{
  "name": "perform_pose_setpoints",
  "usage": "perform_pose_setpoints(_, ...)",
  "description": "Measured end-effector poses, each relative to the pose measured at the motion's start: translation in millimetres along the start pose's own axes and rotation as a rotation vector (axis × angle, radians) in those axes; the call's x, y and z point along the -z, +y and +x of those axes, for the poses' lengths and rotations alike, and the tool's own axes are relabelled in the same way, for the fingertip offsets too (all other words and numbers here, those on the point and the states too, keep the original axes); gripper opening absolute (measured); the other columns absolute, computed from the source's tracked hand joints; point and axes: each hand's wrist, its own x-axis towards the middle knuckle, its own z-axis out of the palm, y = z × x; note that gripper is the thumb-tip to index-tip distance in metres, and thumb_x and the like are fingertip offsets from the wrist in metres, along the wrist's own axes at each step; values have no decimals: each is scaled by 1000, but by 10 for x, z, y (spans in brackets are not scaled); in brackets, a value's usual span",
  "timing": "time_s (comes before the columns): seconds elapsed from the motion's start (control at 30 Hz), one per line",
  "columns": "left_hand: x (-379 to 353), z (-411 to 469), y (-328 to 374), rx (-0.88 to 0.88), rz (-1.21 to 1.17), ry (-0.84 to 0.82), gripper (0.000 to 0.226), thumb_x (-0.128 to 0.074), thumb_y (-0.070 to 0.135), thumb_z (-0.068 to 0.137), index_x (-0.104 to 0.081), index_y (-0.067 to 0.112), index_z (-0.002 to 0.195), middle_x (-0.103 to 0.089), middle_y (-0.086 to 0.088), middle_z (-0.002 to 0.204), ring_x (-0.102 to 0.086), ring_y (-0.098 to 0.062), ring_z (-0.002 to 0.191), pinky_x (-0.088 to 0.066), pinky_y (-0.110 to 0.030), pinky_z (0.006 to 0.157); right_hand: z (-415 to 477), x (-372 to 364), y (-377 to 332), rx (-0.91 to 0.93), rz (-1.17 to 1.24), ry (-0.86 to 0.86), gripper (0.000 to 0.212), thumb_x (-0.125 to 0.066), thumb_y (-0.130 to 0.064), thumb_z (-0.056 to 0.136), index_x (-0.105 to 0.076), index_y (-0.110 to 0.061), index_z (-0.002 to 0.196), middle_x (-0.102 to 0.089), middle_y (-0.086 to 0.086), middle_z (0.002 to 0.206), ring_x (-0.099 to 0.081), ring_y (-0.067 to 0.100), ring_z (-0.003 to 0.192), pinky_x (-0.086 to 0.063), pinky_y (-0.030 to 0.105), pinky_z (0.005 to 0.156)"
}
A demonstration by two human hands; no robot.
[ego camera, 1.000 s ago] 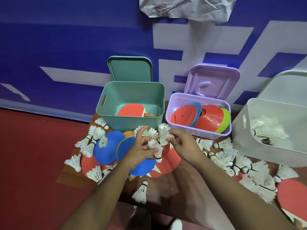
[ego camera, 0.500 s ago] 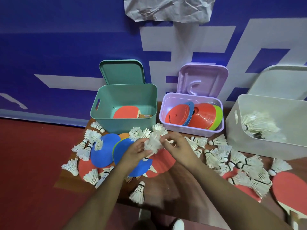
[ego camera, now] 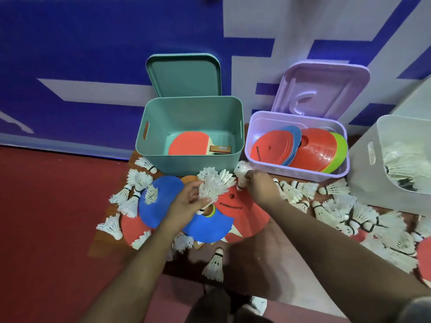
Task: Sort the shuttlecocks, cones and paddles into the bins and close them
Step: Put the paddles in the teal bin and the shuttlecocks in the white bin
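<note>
- Two hands work just in front of the teal bin (ego camera: 186,165). Your left hand (ego camera: 186,205) curls its fingers and thumb round a bunch of shuttlecocks (ego camera: 215,186), feathers up and corks down by the palm.
- Your right hand (ego camera: 260,186) pinches a single shuttlecock (ego camera: 242,173) near its cork, feathers up, just right of the bunch.
- Both loads hang above the red cone (ego camera: 238,217) and the blue cones (ego camera: 161,201), near the gap between the teal bin and the purple bin (ego camera: 291,172).
- Your white bin (ego camera: 363,183) stands well to the right, open, with shuttlecocks inside. A thick scatter of loose shuttlecocks (ego camera: 345,213) lies between it and your right hand.
- Your teal bin holds a red paddle (ego camera: 187,144), and the purple bin holds stacked cones (ego camera: 310,148). Their lids lean on the wall behind.
- More shuttlecocks (ego camera: 133,197) crowd the left edge of the blue cones.
</note>
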Motion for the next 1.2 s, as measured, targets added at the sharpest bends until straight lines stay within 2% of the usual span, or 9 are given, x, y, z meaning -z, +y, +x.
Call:
perform_pose_setpoints(0.13, 41, 76, 11, 7, 37, -68, 44, -76, 11, 82, -55, 31, 115, -59, 13, 108, -56, 9, 98, -45, -6, 80, -249, 232, -13, -31, 235, 216, 16, -59, -8, 87, -55, -10, 72, -59, 7, 65, -56, 27, 63, -40, 36, 57)
perform_pose_setpoints(0.27, -66, 160, 109, -45, 81, -155, 51, -82, 23, 71, -57, 35, 113, -64, -12, 118, -60, -24, 113, -47, -36, 99, -548, 480, -209, -64, 636, 294, 16, -62, -14, 91, -62, -16, 75, -53, -8, 60, -45, 8, 56, -37, 27, 57)
perform_pose_setpoints(0.43, -442, 281, 242, -100, 78, -297, 52, -77, -1, 74, -57, 24, 115, -68, -7, 108, -64, -18, 100, -52, -29, 87, -834, 411, -254, -45, 440, 164, 9, -61, -11, 90, -66, -16, 84, -62, -3, 71, -50, 7, 61, -37, 27, 63)
perform_pose_setpoints(0.6, -690, 310, 208, -70, 18, -358, 49, -68, -11, 80, -59, 23, 114, -73, 5, 103, -67, -5, 96, -53, -19, 80, -1059, 562, 52, -171, 629, 445, 10, -62, -23, 92, -66, -24, 102, -67, -6, 103, -59, 8, 73, -49, 25, 69)
perform_pose_setpoints(0.7, -777, 288, 137, -48, -30, -322, 50, -68, -9, 81, -55, 17, 122, -67, -2, 119, -64, -8, 108, -52, -20, 88, -1113, 529, 549, -379, 350, 402, 23, -64, -25, 87, -63, -11, 105, -62, 5, 107, -60, 21, 94, -46, 32, 79)
perform_pose_setpoints(0.83, -850, 188, 21, 5, -41, -285, 54, -71, 0, 83, -51, 21, 128, -63, 15, 119, -59, 0, 114, -50, -14, 83, -1071, 287, 988, -422, 33, 82, 37, -62, -25, 88, -52, -4, 116, -47, 16, 128, -60, 35, 102, -46, 38, 79)
perform_pose_setpoints(0.93, -935, 101, -44, 20, -48, -227, 53, -70, 0, 84, -51, 25, 127, -63, 17, 117, -59, 5, 108, -49, -12, 80, -959, 145, 1182, -424, -74, -18, 44, -56, -20, 91, -44, -5, 130, -39, 19, 138, -62, 38, 102, -47, 38, 79)
perform_pose_setpoints(1.07, -1126, -4, -122, 9, -73, -153, 49, -70, -4, 82, -56, 27, 117, -71, 10, 110, -64, -8, 110, -51, -21, 87, -852, 65, 1387, -368, -215, -31, 38, -53, -5, 88, -48, -6, 125, -50, 17, 131, -65, 35, 97, -44, 34, 69)
perform_pose_setpoints(1.2, -1276, -141, -165, -5, -89, -85, 53, -78, 10, 74, -58, 31, 118, -68, 4, 121, -60, -13, 118, -47, -30, 99, -860, 116, 1540, -266, -246, -16, 37, -54, -1, 84, -53, -6, 120, -61, 18, 116, -67, 34, 91, -48, 34, 67)
